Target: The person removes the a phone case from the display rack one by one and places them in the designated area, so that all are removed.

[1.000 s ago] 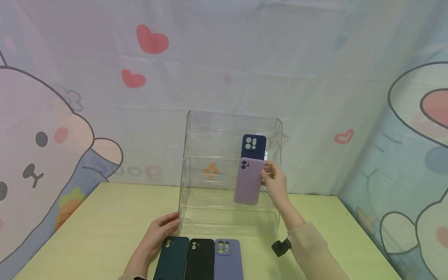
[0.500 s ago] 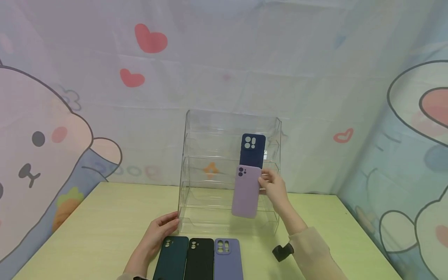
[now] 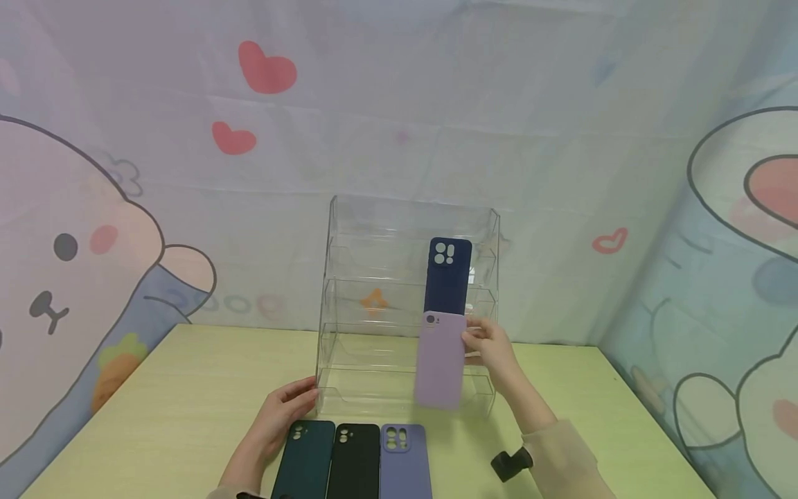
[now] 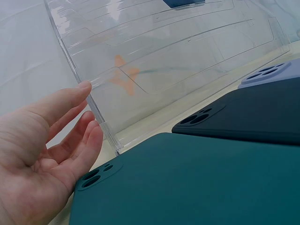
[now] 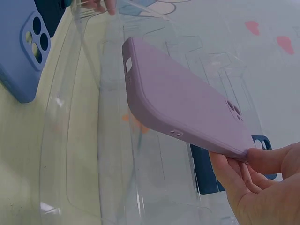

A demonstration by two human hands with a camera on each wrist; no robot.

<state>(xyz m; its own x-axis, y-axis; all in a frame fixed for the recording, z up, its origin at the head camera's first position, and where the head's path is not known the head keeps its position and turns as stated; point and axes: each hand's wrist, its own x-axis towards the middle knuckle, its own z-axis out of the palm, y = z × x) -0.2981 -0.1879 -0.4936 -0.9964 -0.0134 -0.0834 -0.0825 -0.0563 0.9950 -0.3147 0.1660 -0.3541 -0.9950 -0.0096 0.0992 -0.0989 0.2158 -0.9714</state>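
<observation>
The right hand [image 3: 492, 350] pinches a pale lilac, rounded-rectangle phone case [image 3: 439, 364] at its right long edge, thumb and fingers closed narrowly on the rim. Gripping at the edge leaves the back face and the lower end unobstructed; this presumably allows the case to be angled without the palm intervening. The case is held before the lower right part of a clear plastic tiered rack [image 3: 368, 396], camera openings uppermost. The right wrist view shows it tilted; whether it touches the rack cannot be determined.

The left hand [image 3: 282, 414] rests at the rack's lower left side, fingers relaxed and slightly bent, fingertips at the edge. This contact probably steadies the rack, which appears light.

A navy blue phone case [image 3: 447, 281] leans upright in the rack, directly behind the lilac one, which hides its lower end; its tier cannot be read.

On the pale yellow worktop [image 3: 187, 388], a dark teal phone case [image 3: 305, 461], a black phone case [image 3: 357, 461] and a periwinkle phone case [image 3: 405, 475] lie side by side, backs up, apparently for easy pickup.
</observation>
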